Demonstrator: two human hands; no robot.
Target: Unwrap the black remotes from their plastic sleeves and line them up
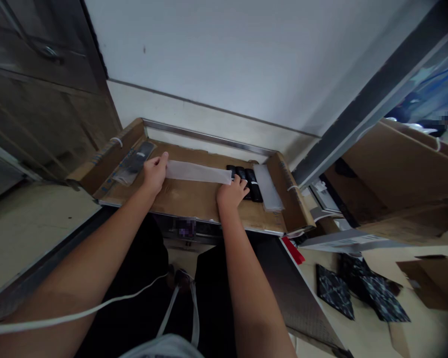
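A long, narrow, translucent plastic bag (197, 172) is stretched crosswise over a cardboard-lined tray (186, 200). My left hand (156, 173) is closed on its left end, thumb uppermost. At the right end my right hand (233, 193) seems to pinch the bag's edge, with its outer fingers spread. Just beyond those fingers lie several black folded bundles (254, 186) with small white bands, side by side. A stack of flat translucent bags (269, 187) lies to their right. Near the tray's left wall is a dark item in clear plastic (134, 163).
Cardboard walls (289, 191) rise at both tray ends. A pale panel (209, 59) stands behind. At the right are a large cardboard box (406, 184) and dark patterned pieces (362, 286) on the floor. A white cord (108, 302) crosses my left forearm.
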